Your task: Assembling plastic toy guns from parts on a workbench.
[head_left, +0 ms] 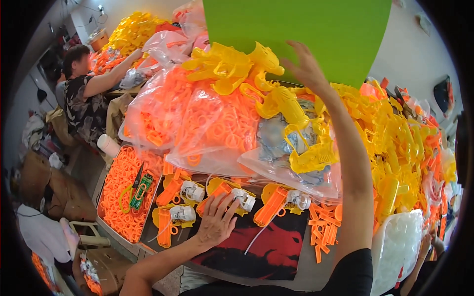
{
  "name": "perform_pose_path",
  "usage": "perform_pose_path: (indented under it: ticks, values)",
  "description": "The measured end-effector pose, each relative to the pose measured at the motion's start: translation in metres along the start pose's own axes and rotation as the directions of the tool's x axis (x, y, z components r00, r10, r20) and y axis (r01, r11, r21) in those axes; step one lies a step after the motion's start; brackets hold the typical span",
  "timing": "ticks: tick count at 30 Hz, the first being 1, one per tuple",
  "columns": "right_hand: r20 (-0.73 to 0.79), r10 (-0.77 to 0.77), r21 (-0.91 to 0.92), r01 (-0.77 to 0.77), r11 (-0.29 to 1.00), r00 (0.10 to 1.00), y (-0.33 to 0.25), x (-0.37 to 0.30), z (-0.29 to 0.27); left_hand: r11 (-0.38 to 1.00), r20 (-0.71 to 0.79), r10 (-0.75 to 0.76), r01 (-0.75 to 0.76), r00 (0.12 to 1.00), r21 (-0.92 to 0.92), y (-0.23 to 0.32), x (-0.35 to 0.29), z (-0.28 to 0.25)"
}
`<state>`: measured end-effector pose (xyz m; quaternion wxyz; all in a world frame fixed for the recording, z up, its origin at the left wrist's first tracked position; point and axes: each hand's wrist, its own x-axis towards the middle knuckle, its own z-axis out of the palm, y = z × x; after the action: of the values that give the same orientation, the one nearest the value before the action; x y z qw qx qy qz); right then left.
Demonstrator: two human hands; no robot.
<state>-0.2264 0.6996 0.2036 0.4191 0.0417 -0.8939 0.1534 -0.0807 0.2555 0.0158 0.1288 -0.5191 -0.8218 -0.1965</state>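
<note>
My left hand [216, 224] lies with spread fingers over the lower edge of a yellow half-shell assembly, touching its orange piece [217, 191] and white motor-like unit [244, 199]. What its fingertips press on is partly hidden. Similar assemblies sit beside it: one to the right with an orange piece [270, 207] and a trailing white cable, and two to the left [173, 190] [170, 222]. Raised at the far side, my right hand [303, 66] has its fingers apart and looks slightly blurred. Closest to it are loose yellow plastic shells [266, 59] heaped on the bags.
Clear bags of orange rings [212, 123] fill the middle. At left stands a tray of orange rings [118, 182] holding a green tool-like item [141, 191]. Yellow shells [395, 148] pile up at right, behind a translucent bin [397, 246]. A co-worker [86, 91] reaches across the far left.
</note>
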Motion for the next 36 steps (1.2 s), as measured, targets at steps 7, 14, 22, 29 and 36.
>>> perform_pose_path:
  ticks: [7, 14, 22, 29, 36]
  values:
    - [0.206, -0.013, -0.028, 0.019, 0.999, 0.979, -0.091, 0.071, 0.077, 0.998, -0.016, 0.013, -0.014, 1.0, -0.069, 0.001, 0.001, 0.002]
    - [0.521, 0.225, -0.25, -0.105, 0.963, 0.824, -0.064, 0.041, 0.03, 0.996, -0.024, 0.013, -0.015, 1.0, -0.088, -0.003, -0.005, 0.006]
    - [0.343, 0.419, -0.356, -0.297, 0.886, 0.841, -0.011, -0.069, -0.041, 0.998, -0.051, 0.016, -0.019, 0.999, -0.065, -0.005, -0.007, 0.012]
    - [0.13, 0.149, 0.057, -0.157, 0.986, 0.98, -0.094, -0.014, 0.004, 0.998, -0.087, -0.007, 0.001, 0.996, -0.067, -0.005, -0.011, 0.007]
    - [0.478, 0.092, -0.155, -0.02, 0.988, 0.874, -0.111, -0.018, 0.025, 0.945, -0.498, 0.252, -0.321, 0.83, -0.057, 0.0, 0.084, -0.062]
